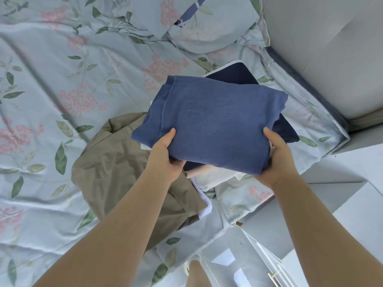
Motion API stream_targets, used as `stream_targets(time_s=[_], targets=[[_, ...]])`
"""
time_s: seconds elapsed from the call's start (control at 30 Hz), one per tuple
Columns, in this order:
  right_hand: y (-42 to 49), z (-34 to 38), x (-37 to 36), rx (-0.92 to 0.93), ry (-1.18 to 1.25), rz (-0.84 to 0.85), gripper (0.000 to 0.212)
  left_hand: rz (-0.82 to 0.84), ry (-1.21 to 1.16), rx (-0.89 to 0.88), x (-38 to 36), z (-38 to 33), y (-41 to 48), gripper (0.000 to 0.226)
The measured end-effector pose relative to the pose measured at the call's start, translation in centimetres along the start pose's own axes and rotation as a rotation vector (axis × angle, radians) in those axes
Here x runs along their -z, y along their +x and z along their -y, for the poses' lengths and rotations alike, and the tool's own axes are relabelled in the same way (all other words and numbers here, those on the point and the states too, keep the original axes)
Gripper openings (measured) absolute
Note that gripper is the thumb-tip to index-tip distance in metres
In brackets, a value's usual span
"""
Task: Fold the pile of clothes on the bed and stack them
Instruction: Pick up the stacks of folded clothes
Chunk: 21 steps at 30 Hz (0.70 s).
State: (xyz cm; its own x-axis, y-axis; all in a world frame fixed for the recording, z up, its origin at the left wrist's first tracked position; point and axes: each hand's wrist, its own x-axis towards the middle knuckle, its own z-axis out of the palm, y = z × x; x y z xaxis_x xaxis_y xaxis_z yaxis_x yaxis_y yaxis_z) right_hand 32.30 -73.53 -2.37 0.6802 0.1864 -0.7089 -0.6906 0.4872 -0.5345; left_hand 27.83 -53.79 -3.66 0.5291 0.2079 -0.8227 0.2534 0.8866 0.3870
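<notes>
The pale-blue floral bed (62,59) carries a crumpled khaki garment (112,162) at 8 o'clock of centre, unfolded and probably next. At centre a folded mid-blue cotton garment (217,125) is held over a stack topped by a navy folded piece (234,73) — contact unclear. Its long axis runs roughly 9-to-3 o'clock, squared to the stack. The left hand (165,156) and right hand (277,156) pinch its near corners, thumbs above, fingers curled beneath, keeping the folds flat.

head view, close, looking down onto bed (51,141)

Two hands (163,158) (277,160), perhaps five garments (211,125)
</notes>
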Motion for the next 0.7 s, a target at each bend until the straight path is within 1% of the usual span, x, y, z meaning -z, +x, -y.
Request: stream_targets(time_s=[0.07,0.1,0.13,0.2,0.3,0.43,0.57,0.63,0.7], targets=[[0.1,0.2,-0.7,-0.01,-0.11,0.014,0.013,0.012,0.037,-0.038,1.0,-0.6,0.0,0.011],[0.3,0.0,-1.1,-0.003,-0.181,0.016,0.015,0.023,0.06,-0.062,1.6,-1.0,0.0,0.012],[0.5,-0.5,-1.5,0.005,-0.253,0.009,0.023,0.034,0.081,-0.087,2.2,-1.6,0.0,0.014],[0.4,-2.4,-2.3,-0.013,-0.339,-0.005,0.032,0.037,0.112,-0.139,3.8,-3.1,0.0,0.018],[-0.8,-7.4,-3.0,-0.089,-0.31,-0.01,0.026,0.048,0.169,-0.182,7.2,-5.7,-0.3,0.022],[-2.5,-15.6,-4.1,-0.121,-0.274,-0.041,0.023,0.025,0.297,-0.172,13.4,-8.2,-0.6,0.026],[-4.8,-22.9,-5.1,-0.208,-0.196,-0.104,0.027,-0.033,0.406,-0.133,19.2,-10.6,-0.5,0.039],[-5.8,-25.5,-5.3,-0.228,-0.158,-0.09,0.031,0.001,0.47,-0.144,20.5,-11.6,0.0,0.04],[-6.8,-27.6,-6.2,-0.23,-0.188,-0.133,0.04,0.06,0.535,-0.193,21.2,-12.7,0.6,0.037]])
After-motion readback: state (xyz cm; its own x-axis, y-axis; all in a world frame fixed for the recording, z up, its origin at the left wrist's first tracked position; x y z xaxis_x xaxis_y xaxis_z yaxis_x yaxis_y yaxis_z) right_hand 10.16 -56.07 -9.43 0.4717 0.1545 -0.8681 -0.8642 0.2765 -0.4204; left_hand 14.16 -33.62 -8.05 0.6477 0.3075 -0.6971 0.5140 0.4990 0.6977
